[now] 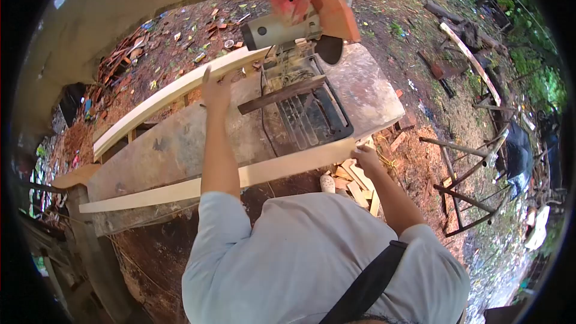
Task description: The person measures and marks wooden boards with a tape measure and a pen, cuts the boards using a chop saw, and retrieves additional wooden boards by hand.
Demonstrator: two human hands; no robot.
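My right hand [366,161] closes on the right end of a long pale wooden plank [270,170], which runs along the near edge of the worktable [174,150]. My left hand [216,91] reaches over the table with its fingers apart, close to a second pale plank [174,89] along the far edge. Whether it touches that plank I cannot tell. A miter saw with a red handle and orange guard [336,9] stands at the table's right part, its head raised. A dark wooden strip [282,94] lies across the saw base [312,121].
Wood offcuts [354,183] lie in a heap below the table's near right side. A metal frame [465,189] stands on the ground at right. Brick rubble [129,54] and litter cover the ground beyond the table, beside a wall [120,0].
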